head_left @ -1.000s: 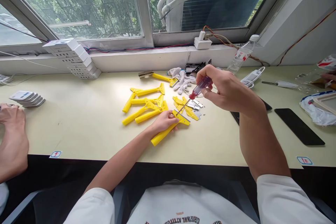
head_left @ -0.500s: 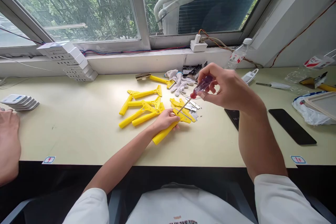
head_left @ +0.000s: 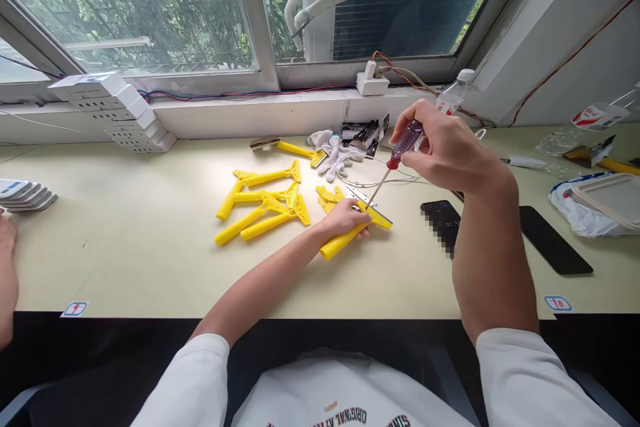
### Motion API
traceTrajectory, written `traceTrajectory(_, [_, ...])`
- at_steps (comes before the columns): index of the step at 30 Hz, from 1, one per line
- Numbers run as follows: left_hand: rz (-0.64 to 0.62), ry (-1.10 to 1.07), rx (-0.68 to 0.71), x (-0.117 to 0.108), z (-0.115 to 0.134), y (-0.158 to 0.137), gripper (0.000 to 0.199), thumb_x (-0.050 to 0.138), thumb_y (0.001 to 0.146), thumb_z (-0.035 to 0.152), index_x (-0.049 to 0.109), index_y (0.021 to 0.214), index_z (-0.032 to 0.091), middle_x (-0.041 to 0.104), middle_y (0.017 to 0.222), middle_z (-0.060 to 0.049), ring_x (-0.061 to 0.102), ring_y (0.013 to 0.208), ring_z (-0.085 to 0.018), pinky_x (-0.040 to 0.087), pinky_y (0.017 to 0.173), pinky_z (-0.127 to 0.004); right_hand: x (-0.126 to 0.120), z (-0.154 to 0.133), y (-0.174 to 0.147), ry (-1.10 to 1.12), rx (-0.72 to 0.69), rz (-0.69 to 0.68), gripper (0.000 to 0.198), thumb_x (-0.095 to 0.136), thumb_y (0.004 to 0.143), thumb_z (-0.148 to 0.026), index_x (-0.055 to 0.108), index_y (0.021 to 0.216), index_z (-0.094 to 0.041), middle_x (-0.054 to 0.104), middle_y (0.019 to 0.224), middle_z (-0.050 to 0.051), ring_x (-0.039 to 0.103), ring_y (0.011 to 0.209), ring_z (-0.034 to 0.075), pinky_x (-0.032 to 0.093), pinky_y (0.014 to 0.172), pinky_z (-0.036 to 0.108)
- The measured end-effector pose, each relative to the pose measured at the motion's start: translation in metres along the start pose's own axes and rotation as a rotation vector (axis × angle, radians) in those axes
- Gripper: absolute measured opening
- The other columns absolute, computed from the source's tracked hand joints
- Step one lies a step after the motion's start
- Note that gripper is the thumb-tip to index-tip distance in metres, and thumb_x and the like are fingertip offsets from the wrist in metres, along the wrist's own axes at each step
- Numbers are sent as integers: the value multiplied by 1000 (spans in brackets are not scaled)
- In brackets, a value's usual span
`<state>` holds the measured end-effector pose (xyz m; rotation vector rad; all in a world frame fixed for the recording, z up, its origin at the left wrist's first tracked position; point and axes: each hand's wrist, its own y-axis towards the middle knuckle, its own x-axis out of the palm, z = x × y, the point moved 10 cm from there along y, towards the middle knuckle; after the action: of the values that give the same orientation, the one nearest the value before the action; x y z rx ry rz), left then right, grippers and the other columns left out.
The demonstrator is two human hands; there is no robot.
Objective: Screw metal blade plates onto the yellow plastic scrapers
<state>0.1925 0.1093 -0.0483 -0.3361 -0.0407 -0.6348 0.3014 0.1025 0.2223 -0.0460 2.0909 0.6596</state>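
My left hand [head_left: 346, 219] is closed round a yellow scraper [head_left: 341, 243], its handle pointing toward me and its head, with a thin blade edge, to the right. In my right hand [head_left: 434, 137] is a screwdriver [head_left: 409, 140] with a clear purple handle and red collar. Its shaft slants down and the tip meets the scraper's head near my left thumb. Several yellow scraper handles [head_left: 265, 213] lie in a group to the left. Just behind my left hand are loose yellow head pieces [head_left: 329, 196] and metal blades [head_left: 361, 196], partly covered.
White gloves [head_left: 330, 153], a coiled white cable [head_left: 350, 180] and black packets [head_left: 367, 133] lie at the back. Phones [head_left: 555, 240] and a plastic bag [head_left: 575, 210] are on the right. Stacked white boxes [head_left: 125, 113] stand back left. Another person's hand [head_left: 7, 240] rests at the left edge.
Both my hands have moved right with the scraper and screwdriver, whose tip stays at the scraper's head. The view has shifted slightly. The other person's hand shows less at the left.
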Motion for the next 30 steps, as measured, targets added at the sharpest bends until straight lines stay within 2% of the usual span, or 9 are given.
traceTrajectory(3, [21,7,-24,0,-1,-2,25,79,85,17,58,97,17,79,87,-11,76,62,-20,56,51,-25,-8,10,1,-126,52,118,24,79,84,-36,62,98,-26,64,74,1,59,72,25,45,72,40])
traceTrajectory(5, [23,0,-22,2,0,-3,26,80,85,16,57,96,17,79,89,-12,76,62,-19,56,51,-25,-11,15,1,-120,57,173,25,79,87,-41,64,102,-27,62,75,1,60,76,27,46,78,42])
traceTrajectory(8, [13,-17,-14,4,2,-3,26,78,85,17,55,97,18,80,93,-12,76,62,-18,56,50,-24,-17,17,1,-92,44,201,34,81,86,-38,64,113,-28,65,83,2,62,80,27,48,84,45])
traceTrajectory(11, [33,-32,-16,1,1,-2,30,80,84,17,55,100,18,80,94,-12,76,62,-19,56,51,-24,-27,16,-2,-56,56,242,38,82,85,-36,63,116,-26,68,89,5,61,77,25,48,83,45])
traceTrajectory(14, [63,-49,-25,-3,0,-3,35,82,81,17,54,103,18,81,96,-13,77,64,-19,57,53,-25,-35,13,-4,-33,65,276,29,81,86,-35,65,109,-25,67,84,4,57,71,21,47,78,42])
traceTrajectory(18, [49,-13,-22,-3,2,-4,25,79,84,19,58,95,16,81,94,-13,79,68,-20,57,54,-25,-42,16,-6,-46,95,330,17,78,87,-34,67,95,-24,62,74,1,53,66,18,45,76,40])
traceTrajectory(25, [65,7,-34,-4,1,-6,16,73,89,16,58,91,16,78,84,-11,79,68,-21,57,52,-25,-40,18,-4,-89,99,306,17,80,85,-31,66,92,-25,66,78,3,52,68,18,44,82,42])
traceTrajectory(30, [69,-97,-51,-7,0,-11,23,79,86,19,56,91,17,79,91,-13,79,71,-22,56,53,-25,-37,19,-4,-62,115,287,15,77,87,-33,65,90,-25,62,74,2,51,65,17,43,70,38])
